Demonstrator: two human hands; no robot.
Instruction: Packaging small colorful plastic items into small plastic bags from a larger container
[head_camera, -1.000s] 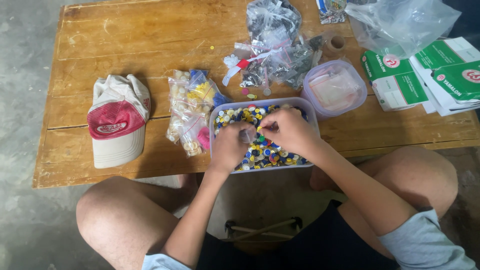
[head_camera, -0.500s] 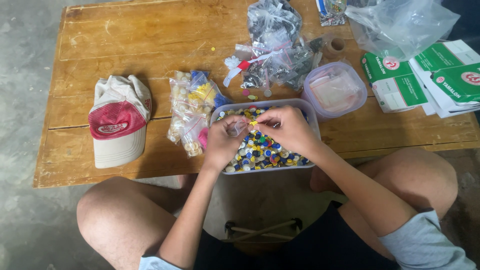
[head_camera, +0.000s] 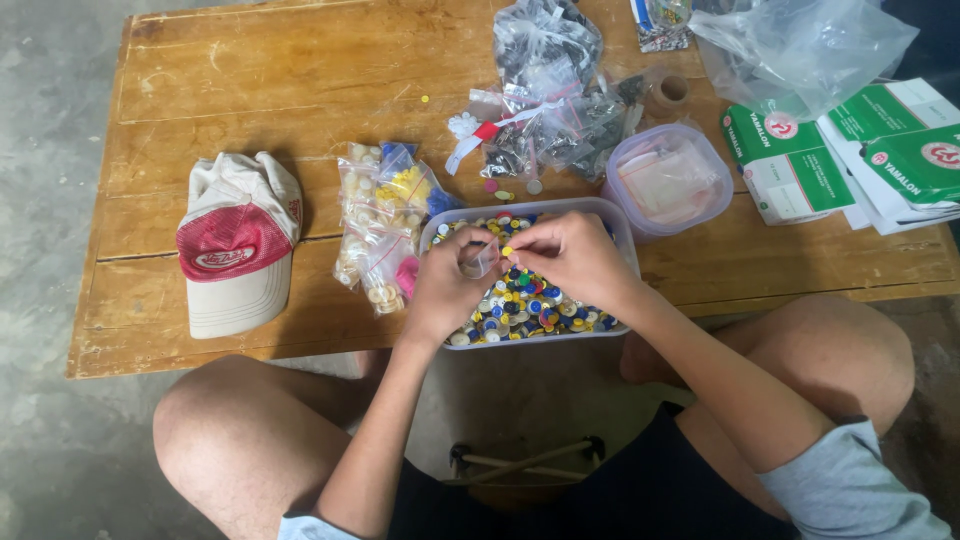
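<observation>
Soft even daylight; faint shadows; sharp.

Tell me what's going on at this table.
A seated person works over a clear plastic tub of mixed coloured buttons on a wooden table. The left hand holds a small clear bag open, and the right hand pinches a yellow button at its mouth. Filled button bags and a red-and-cream cap lie to the left; a lidded round container sits to the right.

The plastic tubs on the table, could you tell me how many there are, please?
2: a rectangular tub of coloured buttons at the near edge under both hands, and a lidded tub just behind it to the right. Bags may hide others.
</observation>
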